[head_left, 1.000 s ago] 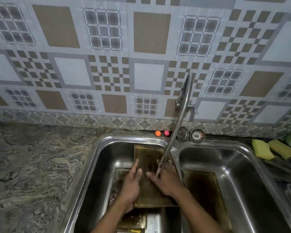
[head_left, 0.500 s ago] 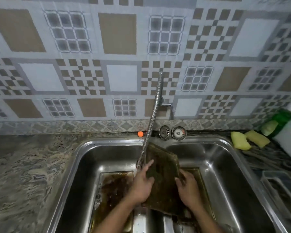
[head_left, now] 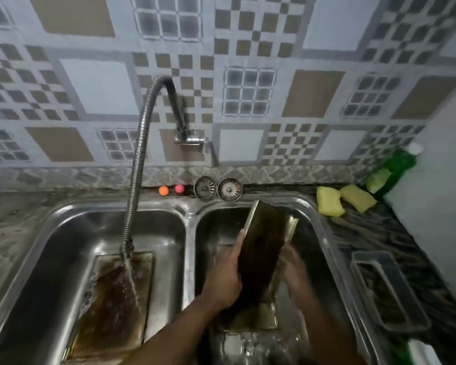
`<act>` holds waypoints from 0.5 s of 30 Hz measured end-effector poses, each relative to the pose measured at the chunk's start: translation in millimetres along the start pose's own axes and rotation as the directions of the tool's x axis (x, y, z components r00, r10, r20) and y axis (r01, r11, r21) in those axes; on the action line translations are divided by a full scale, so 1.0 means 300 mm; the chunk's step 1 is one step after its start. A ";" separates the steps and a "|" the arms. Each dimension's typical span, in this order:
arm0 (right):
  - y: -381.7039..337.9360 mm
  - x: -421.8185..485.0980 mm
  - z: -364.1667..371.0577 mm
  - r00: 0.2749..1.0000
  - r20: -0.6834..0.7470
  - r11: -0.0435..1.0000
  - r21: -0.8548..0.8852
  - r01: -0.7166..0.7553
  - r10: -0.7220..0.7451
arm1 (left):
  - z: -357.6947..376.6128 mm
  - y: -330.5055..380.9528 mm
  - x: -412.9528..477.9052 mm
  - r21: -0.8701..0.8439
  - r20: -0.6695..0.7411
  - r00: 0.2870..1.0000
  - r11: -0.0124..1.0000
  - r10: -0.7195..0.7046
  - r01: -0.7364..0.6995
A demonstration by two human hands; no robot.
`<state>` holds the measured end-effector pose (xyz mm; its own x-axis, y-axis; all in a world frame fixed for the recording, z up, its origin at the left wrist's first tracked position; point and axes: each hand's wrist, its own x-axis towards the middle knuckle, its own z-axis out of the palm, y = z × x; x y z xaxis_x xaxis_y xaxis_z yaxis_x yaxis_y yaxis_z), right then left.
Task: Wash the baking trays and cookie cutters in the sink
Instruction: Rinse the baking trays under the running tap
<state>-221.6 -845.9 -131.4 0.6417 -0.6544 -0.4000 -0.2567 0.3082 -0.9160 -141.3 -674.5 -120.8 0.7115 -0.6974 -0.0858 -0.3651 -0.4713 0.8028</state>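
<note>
My left hand (head_left: 223, 280) and blurry right hand (head_left: 296, 272) grip the sides of a brown, dirty metal baking tray (head_left: 261, 256), tilted up over the right bowl of the shiny steel sink (head_left: 190, 209).

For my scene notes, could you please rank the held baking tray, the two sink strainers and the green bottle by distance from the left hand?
1. Held baking tray: gripped by the left hand, over the right basin.
2. Sink strainers: on the back ledge.
3. Green bottle: far right corner.
</note>
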 end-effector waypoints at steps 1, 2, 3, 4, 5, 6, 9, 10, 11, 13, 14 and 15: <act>0.012 0.021 -0.017 0.999 -0.026 1.000 -0.021 0.019 -0.020 | 0.016 -0.013 0.006 -0.014 -0.053 0.998 1.000 -0.021 0.020; 0.032 0.050 -0.032 0.997 -0.044 0.995 -0.079 0.055 -0.059 | 0.033 -0.026 0.012 -0.037 -0.097 0.995 0.999 -0.039 0.035; 0.055 0.091 -0.042 0.992 -0.074 0.986 -0.136 0.093 -0.104 | 0.051 -0.037 0.015 -0.078 -0.131 0.990 0.996 -0.048 0.038; 0.076 0.126 -0.060 0.987 -0.080 0.970 -0.213 0.120 -0.140 | 0.065 -0.039 0.018 -0.120 -0.170 0.984 0.992 -0.057 0.037; 0.084 0.139 -0.064 0.981 -0.055 0.952 -0.258 0.167 -0.187 | 0.087 -0.053 0.024 -0.156 -0.211 0.975 0.987 -0.072 0.039; 0.082 0.143 -0.065 0.973 -0.027 0.929 -0.304 0.213 -0.231 | 0.106 -0.068 0.031 -0.183 -0.242 0.965 0.982 -0.100 0.056; 0.047 0.144 -0.051 0.958 0.055 0.872 -0.400 0.280 -0.282 | 0.153 -0.139 0.062 -0.231 -0.270 0.935 0.958 -0.229 0.168; 0.054 0.165 -0.054 0.961 0.084 0.863 -0.426 0.273 -0.263 | 0.170 -0.173 0.073 -0.236 -0.253 0.925 0.945 -0.284 0.226; 0.064 0.182 -0.057 0.970 0.107 0.850 -0.468 0.244 -0.220 | 0.182 -0.191 0.081 -0.239 -0.219 0.915 0.928 -0.339 0.286; 0.106 0.215 -0.067 0.975 0.156 0.790 -0.572 0.221 -0.160 | 0.196 -0.223 0.093 -0.224 -0.159 0.877 0.881 -0.454 0.416; 0.141 0.233 -0.074 0.975 0.173 0.770 -0.600 0.217 -0.141 | 0.194 -0.230 0.099 -0.204 -0.133 0.851 0.854 -0.508 0.478; 0.169 0.244 -0.077 0.977 0.181 0.764 -0.613 0.201 -0.112 | 0.200 -0.249 0.103 -0.185 -0.107 0.827 0.828 -0.552 0.529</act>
<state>-204.3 -894.1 -207.8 0.7864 -0.5489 -0.2832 -0.5103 -0.3190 -0.7987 -128.1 -693.3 -219.0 0.8539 -0.2588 -0.4515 0.1855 -0.6593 0.7287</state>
